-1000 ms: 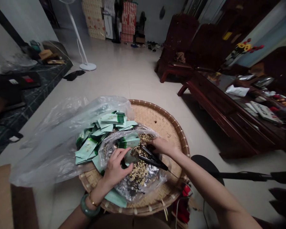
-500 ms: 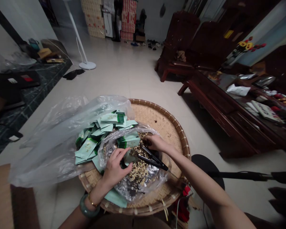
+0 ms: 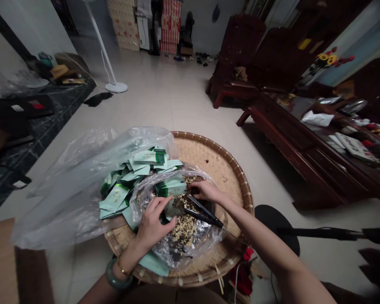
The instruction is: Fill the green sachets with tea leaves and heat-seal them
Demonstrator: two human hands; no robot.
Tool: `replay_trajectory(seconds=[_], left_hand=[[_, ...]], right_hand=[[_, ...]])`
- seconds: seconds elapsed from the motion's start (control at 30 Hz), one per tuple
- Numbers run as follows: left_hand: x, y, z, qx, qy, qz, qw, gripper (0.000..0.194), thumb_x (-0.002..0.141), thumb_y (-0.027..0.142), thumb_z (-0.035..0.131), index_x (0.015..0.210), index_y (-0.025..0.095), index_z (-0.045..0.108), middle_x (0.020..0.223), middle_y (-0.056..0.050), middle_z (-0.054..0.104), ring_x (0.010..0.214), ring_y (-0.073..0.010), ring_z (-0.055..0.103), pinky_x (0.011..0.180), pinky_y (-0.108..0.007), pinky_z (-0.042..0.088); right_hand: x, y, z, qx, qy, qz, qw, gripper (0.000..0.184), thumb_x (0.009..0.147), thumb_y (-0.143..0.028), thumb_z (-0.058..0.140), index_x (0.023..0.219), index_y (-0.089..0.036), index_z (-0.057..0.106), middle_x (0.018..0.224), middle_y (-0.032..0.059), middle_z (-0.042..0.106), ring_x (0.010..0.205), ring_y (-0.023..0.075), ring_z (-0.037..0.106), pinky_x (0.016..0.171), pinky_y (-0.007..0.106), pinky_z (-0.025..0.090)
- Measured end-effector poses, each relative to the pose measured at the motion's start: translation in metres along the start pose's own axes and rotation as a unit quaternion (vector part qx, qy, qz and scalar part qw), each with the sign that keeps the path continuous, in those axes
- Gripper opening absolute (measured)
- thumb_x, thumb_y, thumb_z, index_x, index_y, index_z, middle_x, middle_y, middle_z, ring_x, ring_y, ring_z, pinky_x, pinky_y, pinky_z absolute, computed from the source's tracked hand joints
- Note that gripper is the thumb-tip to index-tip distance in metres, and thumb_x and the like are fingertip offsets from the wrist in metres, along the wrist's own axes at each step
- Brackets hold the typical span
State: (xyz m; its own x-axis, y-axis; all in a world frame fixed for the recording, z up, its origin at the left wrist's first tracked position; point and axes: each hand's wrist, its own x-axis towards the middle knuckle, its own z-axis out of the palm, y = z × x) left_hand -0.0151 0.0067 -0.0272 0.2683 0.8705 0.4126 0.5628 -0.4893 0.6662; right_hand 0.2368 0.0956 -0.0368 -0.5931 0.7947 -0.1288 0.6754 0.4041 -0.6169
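Observation:
My left hand [image 3: 153,219] has its thumb and fingers curved around a small pale-green sachet [image 3: 170,210], whose mouth faces right. Dark dried pieces show at that mouth. My right hand [image 3: 204,191] reaches into a clear plastic bag [image 3: 167,249] of loose flakes [image 3: 184,230], pale and dark mixed. Its fingers are bent together, and what they hold is hidden. Between the hands lies a black V-shaped tool [image 3: 205,213], its arms spread toward the sachet and its joined end toward me. A stack of green sachets [image 3: 171,185] rests on the flakes behind my left hand.
Everything sits on a round woven bamboo tray [image 3: 223,162]. At its left is a heap of green sachets [image 3: 117,196], partly under a large clear plastic sheet [image 3: 72,190]. A black round stand base [image 3: 272,221] is on the floor at right, near a dark wooden table [image 3: 288,139].
My right hand has shifted slightly left, closer to the sachet's mouth. My left hand and the sachet in it stay in place.

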Motion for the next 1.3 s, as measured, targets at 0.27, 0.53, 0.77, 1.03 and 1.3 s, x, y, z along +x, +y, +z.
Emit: replay_trajectory(seconds=[0.27, 0.53, 0.77, 1.03, 1.3], left_hand=[[-0.001, 0.000, 0.000, 0.005, 0.006, 0.002, 1.000, 0.047, 0.077, 0.021, 0.061, 0.123, 0.018, 0.055, 0.101, -0.008, 0.059, 0.093, -0.0205, 0.060, 0.081, -0.035, 0.053], [0.001, 0.001, -0.002, -0.001, 0.004, -0.007, 1.000, 0.048, 0.077, 0.021, 0.061, 0.124, 0.020, 0.055, 0.101, -0.007, 0.059, 0.092, -0.0201, 0.060, 0.080, -0.034, 0.053], [-0.001, 0.001, 0.001, -0.008, 0.006, -0.005, 1.000, 0.050, 0.075, 0.020, 0.061, 0.125, 0.021, 0.054, 0.100, -0.007, 0.059, 0.093, -0.0206, 0.059, 0.081, -0.036, 0.053], [-0.002, 0.001, 0.002, -0.009, -0.008, -0.014, 1.000, 0.053, 0.074, 0.018, 0.062, 0.126, 0.019, 0.054, 0.101, -0.008, 0.059, 0.096, -0.0234, 0.058, 0.084, -0.038, 0.052], [-0.002, 0.001, 0.004, -0.017, -0.006, -0.013, 1.000, 0.050, 0.071, 0.016, 0.064, 0.120, 0.019, 0.056, 0.098, -0.008, 0.059, 0.095, -0.0244, 0.057, 0.081, -0.039, 0.051]], right_hand=[[0.005, 0.003, 0.004, 0.061, -0.007, -0.005, 0.998, 0.034, 0.072, -0.007, 0.066, 0.103, -0.021, 0.071, 0.105, 0.0048, 0.067, 0.098, 0.0207, 0.062, 0.088, 0.029, 0.046], [-0.002, -0.007, -0.008, 0.084, 0.062, 0.062, 0.993, 0.022, 0.071, -0.005, 0.059, 0.087, -0.015, 0.071, 0.085, 0.0034, 0.072, 0.080, 0.0183, 0.066, 0.075, 0.028, 0.049], [-0.032, -0.089, -0.034, 0.084, 0.109, -0.018, 0.990, 0.016, 0.077, -0.011, 0.062, 0.086, -0.020, 0.070, 0.087, 0.0016, 0.068, 0.082, 0.0155, 0.063, 0.078, 0.028, 0.048], [-0.032, -0.147, -0.026, -0.142, 0.086, 0.025, 0.986, 0.019, 0.081, -0.002, 0.054, 0.086, -0.017, 0.065, 0.086, 0.0058, 0.057, 0.073, 0.0164, 0.056, 0.063, 0.026, 0.043], [-0.037, -0.157, -0.024, -0.060, 0.062, -0.020, 0.996, 0.038, 0.081, 0.000, 0.047, 0.111, -0.021, 0.058, 0.094, 0.0057, 0.060, 0.082, 0.0177, 0.059, 0.069, 0.029, 0.048]])
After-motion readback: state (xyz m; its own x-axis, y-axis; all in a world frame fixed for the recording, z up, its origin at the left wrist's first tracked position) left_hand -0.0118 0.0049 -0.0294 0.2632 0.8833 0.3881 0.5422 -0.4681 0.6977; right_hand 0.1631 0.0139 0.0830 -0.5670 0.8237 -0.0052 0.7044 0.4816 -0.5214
